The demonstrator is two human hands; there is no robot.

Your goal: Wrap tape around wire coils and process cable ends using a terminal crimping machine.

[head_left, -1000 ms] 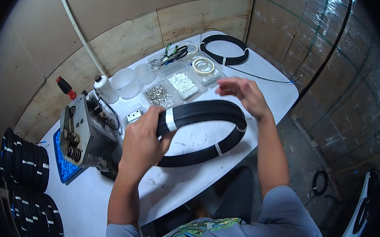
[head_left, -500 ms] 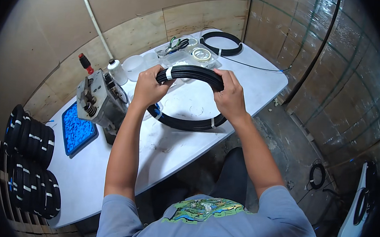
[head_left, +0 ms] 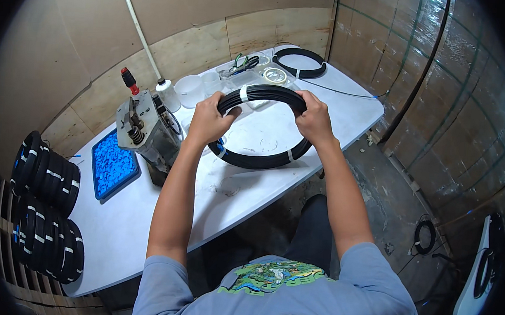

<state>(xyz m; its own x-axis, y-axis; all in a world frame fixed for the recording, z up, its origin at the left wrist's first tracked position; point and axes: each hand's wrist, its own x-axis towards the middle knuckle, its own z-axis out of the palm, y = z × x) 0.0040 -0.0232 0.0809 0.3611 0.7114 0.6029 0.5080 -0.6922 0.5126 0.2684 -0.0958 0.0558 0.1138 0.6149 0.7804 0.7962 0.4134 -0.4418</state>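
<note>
Both my hands grip a thick coil of black cable (head_left: 258, 161) bound with white tape bands. My left hand (head_left: 209, 119) is wrapped round its upper left side, next to one of the bands. On the upper right side, my right hand (head_left: 315, 120) has its fingers closed round the bundle. The coil is tilted over the white table (head_left: 204, 213), and its near side hangs low; whether that touches the tabletop I cannot tell. A small blue piece (head_left: 221, 145) shows on the coil's lower left, below my left hand.
A metal bench machine (head_left: 149, 130) stands left of my arm, beside a blue tray (head_left: 104, 197) of small blue parts. Behind are a white bottle (head_left: 168, 95), tape rolls (head_left: 274, 76), pliers (head_left: 246, 63) and another cable coil (head_left: 296, 73). Stacked coils (head_left: 48, 237) flank the table's left end.
The coil has tipped to a flatter, rounder view, with my hands still gripping it. The whole scene has shifted slightly rightward as my view turned.
</note>
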